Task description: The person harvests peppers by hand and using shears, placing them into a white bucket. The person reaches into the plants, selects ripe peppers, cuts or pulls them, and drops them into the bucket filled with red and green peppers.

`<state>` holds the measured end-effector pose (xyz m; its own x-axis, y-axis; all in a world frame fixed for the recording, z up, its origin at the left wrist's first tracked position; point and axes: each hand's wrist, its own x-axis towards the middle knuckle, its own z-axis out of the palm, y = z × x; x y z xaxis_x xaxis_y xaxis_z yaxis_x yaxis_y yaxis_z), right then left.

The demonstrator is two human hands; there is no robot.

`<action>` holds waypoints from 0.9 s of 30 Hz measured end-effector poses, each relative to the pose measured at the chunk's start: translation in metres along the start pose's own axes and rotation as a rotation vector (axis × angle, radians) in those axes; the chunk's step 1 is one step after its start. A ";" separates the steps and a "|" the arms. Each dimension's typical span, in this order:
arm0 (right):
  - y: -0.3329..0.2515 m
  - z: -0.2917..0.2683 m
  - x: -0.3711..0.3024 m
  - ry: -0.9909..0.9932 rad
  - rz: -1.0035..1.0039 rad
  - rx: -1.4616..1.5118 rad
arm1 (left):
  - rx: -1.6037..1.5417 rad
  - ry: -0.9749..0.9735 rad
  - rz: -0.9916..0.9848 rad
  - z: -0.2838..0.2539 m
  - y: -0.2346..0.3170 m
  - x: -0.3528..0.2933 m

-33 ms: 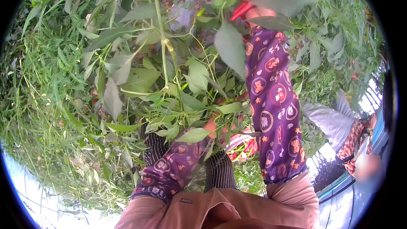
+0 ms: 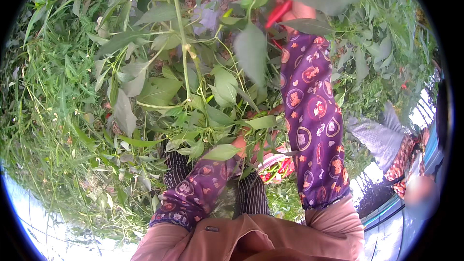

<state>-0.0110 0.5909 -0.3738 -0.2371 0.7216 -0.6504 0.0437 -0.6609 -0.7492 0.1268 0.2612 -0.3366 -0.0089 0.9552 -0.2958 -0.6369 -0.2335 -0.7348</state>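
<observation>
At the far right of the pepper plant, my right hand [image 2: 303,10] is closed around red chili peppers [image 2: 279,13], one of which points out to the left of the fingers. A broad leaf covers part of that hand. My left hand [image 2: 240,145] reaches in low among the stems, under green leaves [image 2: 221,152]; its fingers are mostly hidden, and whether they grip anything does not show. Both forearms wear purple patterned sleeves [image 2: 315,111]. Between my arms, near my legs, a container of picked red and green chilies [image 2: 278,169] is partly visible.
A thick green stem [image 2: 185,48] rises in front of me with leafy branches. Dense weeds [image 2: 63,111] fill the left side. Another person [image 2: 406,159], in patterned clothing and grey-blue trousers, is at the right edge.
My right hand has shifted slightly, and the red chili beside its fingers now slants more steeply. A large leaf left of that arm has swung left. My left arm stays nearly still.
</observation>
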 end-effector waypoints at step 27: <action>0.043 -0.011 -0.072 0.046 -0.063 -0.246 | -0.271 -0.120 -0.195 -0.039 0.016 -0.031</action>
<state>0.0187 0.5127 -0.3606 -0.2023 0.7720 -0.6026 0.2667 -0.5486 -0.7924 0.1471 0.2205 -0.3625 -0.0082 0.9974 -0.0720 -0.4079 -0.0691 -0.9104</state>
